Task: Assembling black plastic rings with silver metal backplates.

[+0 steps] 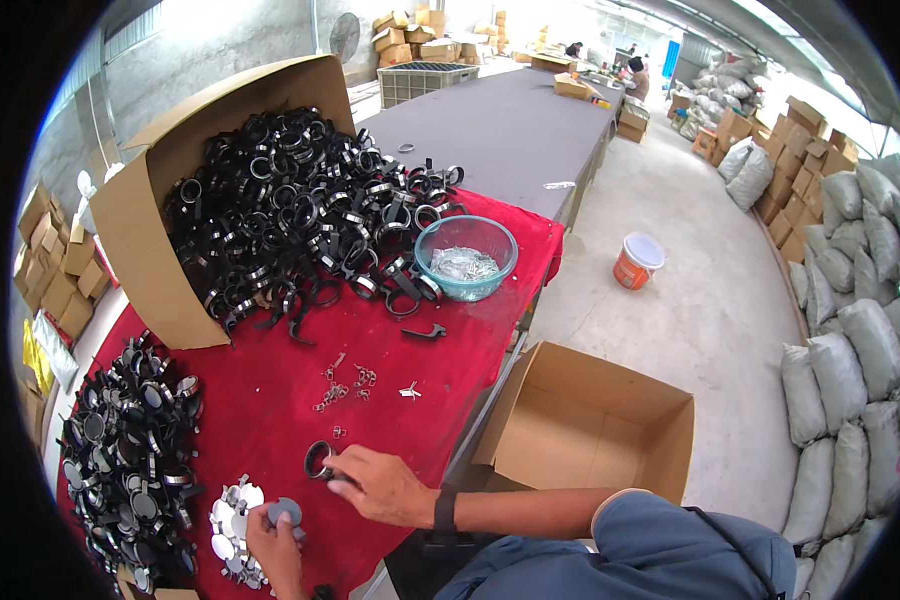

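Observation:
My left hand [274,553], near the table's front edge, grips a round grey disc [285,509] between thumb and fingers. Right beside it lies a pile of white discs [222,546]. My right hand [388,488], wearing a dark wristband, is closed on a black ring with a metallic band [316,457], held just over the red cloth [255,385]. Beyond that hand, small metal clips [332,396] lie in loose groups, with a few thin pins [410,391] to their right. A single black handle-like piece [426,332] lies farther off.
A tipped cardboard box [160,250] spills many black rings [305,200] onto the cloth. A blue-green bowl [482,225] holds small metal parts. Black disc assemblies [130,450] are heaped at left. An open carton [590,440] stands right of the table; a bucket [637,262] is on the floor.

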`<act>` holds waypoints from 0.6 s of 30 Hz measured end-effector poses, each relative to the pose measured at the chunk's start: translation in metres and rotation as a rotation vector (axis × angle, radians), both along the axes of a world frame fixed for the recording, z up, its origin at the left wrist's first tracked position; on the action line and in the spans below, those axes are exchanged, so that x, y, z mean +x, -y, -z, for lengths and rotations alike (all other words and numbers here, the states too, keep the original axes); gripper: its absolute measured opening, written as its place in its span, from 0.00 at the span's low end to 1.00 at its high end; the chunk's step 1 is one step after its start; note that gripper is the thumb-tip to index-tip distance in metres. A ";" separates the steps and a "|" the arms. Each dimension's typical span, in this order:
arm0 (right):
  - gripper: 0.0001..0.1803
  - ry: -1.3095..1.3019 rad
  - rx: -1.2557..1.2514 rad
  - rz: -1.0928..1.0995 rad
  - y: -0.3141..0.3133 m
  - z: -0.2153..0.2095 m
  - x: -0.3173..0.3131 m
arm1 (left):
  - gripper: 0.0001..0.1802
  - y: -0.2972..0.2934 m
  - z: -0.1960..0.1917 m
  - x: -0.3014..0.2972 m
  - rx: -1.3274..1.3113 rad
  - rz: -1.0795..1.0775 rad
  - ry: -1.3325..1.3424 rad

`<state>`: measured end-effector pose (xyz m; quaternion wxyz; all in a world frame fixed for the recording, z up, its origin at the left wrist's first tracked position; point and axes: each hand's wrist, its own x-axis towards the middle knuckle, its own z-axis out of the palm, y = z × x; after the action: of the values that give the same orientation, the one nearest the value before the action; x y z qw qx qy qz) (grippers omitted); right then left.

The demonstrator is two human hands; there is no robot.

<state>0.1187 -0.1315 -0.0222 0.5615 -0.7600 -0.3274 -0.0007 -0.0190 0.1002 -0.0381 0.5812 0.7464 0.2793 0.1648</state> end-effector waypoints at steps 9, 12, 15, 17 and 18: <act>0.19 -0.645 0.076 -0.411 -0.008 -0.007 -0.001 | 0.14 0.065 -0.019 0.024 -0.251 0.086 0.403; 0.20 -0.912 0.148 -0.453 0.001 0.009 0.002 | 0.15 0.061 -0.020 0.023 -0.014 0.101 0.209; 0.20 -0.775 0.201 -0.398 0.009 0.011 -0.001 | 0.14 0.065 -0.024 0.023 -0.038 0.104 0.150; 0.20 -0.845 0.095 -0.421 0.015 -0.005 -0.002 | 0.14 0.070 -0.018 0.025 -0.137 0.020 0.283; 0.20 -0.846 0.097 -0.415 0.016 -0.004 0.000 | 0.14 0.074 -0.019 0.027 -0.139 0.025 0.282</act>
<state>0.1185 -0.1473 -0.0184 0.6686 -0.5850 -0.2145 0.4059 0.0075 0.0266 -0.0188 0.6668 0.6774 0.1961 0.2409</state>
